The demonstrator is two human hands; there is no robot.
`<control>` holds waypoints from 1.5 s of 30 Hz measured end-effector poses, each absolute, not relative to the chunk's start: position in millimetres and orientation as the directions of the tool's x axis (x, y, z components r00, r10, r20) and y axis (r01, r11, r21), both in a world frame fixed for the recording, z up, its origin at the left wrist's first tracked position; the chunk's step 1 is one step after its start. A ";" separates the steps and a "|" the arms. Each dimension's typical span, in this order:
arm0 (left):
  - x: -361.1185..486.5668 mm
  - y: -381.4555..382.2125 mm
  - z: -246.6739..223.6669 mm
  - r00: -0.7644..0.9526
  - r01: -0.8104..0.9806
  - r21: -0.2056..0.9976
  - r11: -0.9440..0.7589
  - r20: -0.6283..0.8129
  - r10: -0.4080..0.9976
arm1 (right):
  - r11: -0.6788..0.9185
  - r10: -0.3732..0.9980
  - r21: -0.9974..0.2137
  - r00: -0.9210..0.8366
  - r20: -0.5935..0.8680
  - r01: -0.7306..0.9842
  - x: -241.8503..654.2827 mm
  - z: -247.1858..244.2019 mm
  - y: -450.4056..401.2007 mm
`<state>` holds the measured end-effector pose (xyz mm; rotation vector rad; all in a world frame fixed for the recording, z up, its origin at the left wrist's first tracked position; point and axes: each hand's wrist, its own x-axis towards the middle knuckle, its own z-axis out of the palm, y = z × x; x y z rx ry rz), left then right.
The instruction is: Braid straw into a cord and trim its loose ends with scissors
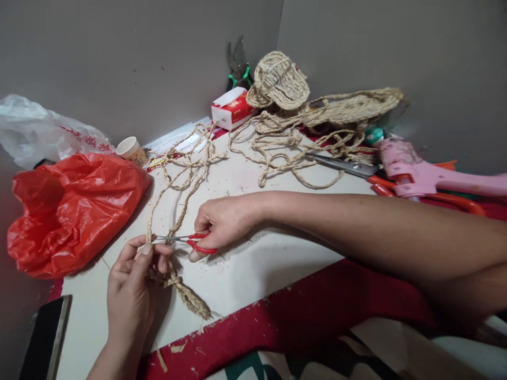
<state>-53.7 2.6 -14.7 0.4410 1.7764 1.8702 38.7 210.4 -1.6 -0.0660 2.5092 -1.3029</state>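
My right hand (227,221) grips a small pair of scissors (201,243) by its red handles, the thin blades pointing left. Between the thumb and fingers of my left hand (137,274) is a braided straw cord (149,224), held upright. The blade tips reach the cord just above my left fingertips; whether they are closed on it I cannot tell. Below my left fingers hangs a knotted, thicker braided straw piece (190,300) close to the white board. From there the cord runs up the board in loose loops.
A red plastic bag (79,211) and a phone (45,338) lie left. Behind stand a paper cup (130,149), a red box (233,109), pruning shears (238,68) and coiled straw cord (336,113). Large scissors (352,167) and a pink glue gun (412,169) lie right, above my forearm.
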 end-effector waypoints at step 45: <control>-54.4 -0.3 -17.1 -0.852 -0.163 0.987 0.001 -0.141 0.504 | 0.987 -0.100 -0.103 -0.978 0.181 -0.120 44.5 5.1 203.5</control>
